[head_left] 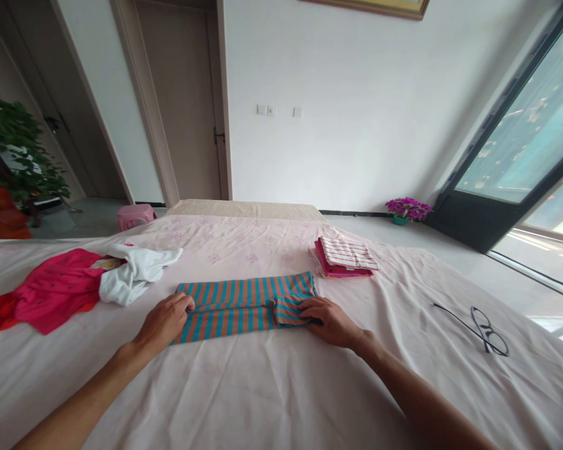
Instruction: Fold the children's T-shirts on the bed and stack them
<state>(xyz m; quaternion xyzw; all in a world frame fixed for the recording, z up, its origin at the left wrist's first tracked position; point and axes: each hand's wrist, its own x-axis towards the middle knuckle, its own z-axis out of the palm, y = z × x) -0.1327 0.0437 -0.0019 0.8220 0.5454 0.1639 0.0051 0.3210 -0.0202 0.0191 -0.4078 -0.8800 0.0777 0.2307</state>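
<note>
A blue-and-brown striped shirt [234, 300] lies flat on the bed in a long folded strip, with a sleeve-like piece doubled back over its right part. My left hand [166, 317] has its fingers curled on the strip's left end, closed on the cloth. At the opposite end, my right hand [328, 320] grips the doubled-back piece, fingers on top and thumb low at the edge. Just beyond the right end sits a stack of folded clothes [347, 256], with a red-striped white piece uppermost.
Left on the pale bed sheet [244, 400] lie a crumpled pink garment [63, 287] and a white garment [134, 275]. Eyeglasses [483, 334] rest at the right. Beyond the bed stand a pink stool [136, 215], a potted plant [19, 150] and purple flowers [408, 208].
</note>
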